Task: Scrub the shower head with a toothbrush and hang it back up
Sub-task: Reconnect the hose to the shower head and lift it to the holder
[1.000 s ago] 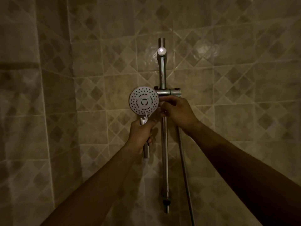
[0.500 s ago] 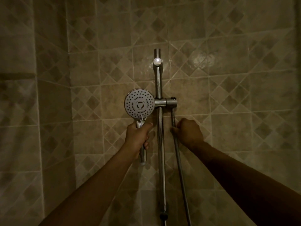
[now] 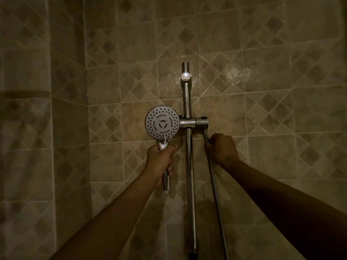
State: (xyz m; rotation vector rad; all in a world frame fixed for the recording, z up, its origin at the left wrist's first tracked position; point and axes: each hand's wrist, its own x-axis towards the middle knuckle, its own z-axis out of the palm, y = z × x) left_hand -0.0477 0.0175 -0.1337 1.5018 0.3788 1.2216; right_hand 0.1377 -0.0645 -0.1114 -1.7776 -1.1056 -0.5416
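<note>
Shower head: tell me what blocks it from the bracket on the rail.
Nothing visible. The shower head, gripped by the left hand, sits beside the bracket on the rail. The right hand grips the hose below it.

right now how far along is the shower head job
No toothbrush is in view, so whether the scrubbing is done cannot be told. In hand: the left hand grips the shower head by its handle beside the rail bracket, and the right hand holds the hose. Left: letting go with the head hung.
</note>
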